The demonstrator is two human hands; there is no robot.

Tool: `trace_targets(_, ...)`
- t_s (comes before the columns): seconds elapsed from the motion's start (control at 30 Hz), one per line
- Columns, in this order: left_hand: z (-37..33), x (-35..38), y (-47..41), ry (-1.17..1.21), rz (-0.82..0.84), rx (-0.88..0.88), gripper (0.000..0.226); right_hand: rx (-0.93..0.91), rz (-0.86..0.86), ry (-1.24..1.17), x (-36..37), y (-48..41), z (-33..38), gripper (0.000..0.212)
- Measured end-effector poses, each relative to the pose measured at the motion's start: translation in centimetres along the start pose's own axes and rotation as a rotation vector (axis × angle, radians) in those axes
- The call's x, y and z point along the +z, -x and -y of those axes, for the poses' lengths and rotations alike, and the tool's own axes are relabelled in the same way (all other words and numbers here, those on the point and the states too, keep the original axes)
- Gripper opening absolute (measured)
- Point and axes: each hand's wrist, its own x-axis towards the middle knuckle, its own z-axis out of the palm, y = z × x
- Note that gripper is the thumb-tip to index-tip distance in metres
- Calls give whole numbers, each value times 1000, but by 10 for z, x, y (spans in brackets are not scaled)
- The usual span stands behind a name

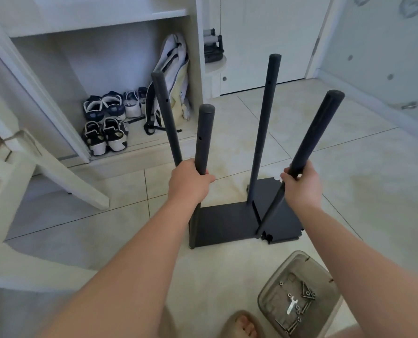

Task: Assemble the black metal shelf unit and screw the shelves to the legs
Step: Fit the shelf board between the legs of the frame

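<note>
Head view: the left hand (191,182) is closed around the near-left leg (204,140). Its fingers wrap the black tube low down and the thumb lies across the right side. The left forearm reaches straight forward from the lower left, with the back of the hand facing up. The far-left leg (165,118) leans left and drops out of sight behind this hand. I cannot tell whether the hand grips it too.

The right hand (303,185) clamps the near-right leg (317,128) about midway up, with the fingers curled over the tube. The right forearm comes in from the lower right edge. This leg tilts strongly to the right, and its foot meets the shelf (227,223) at the near edge, towards the right corner. The far-right leg (266,118) stands nearly upright from the shelf's far edge, and neither hand touches it.

The black shelf lies flat on the tiled floor (349,191), between the two forearms and well apart from the cupboard. A seam crosses it beside the right legs, so it may be one panel or two.

At the lower right, on the floor, a translucent tray (271,291) holds loose screws (306,292) and a small wrench (292,304). A sandalled foot (244,325) shows at the bottom edge. Shoes (105,123) and a backpack (171,81) sit in the open cupboard at the far left.
</note>
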Motion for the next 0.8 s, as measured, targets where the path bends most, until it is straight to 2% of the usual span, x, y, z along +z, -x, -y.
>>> trace_targets(0.43, -61, 95, -22, -26, 22, 176, 12, 20, -134, 66, -60, -77, -34, 15)
trace_targets(0.63, -54, 92, -24, 16, 2, 210, 14, 23, -135, 59, -58, -71, -32, 16)
trace_targets(0.8, -36, 58, -19, 47, -9, 175, 18, -52, -80, 70, -47, -51, -4, 18)
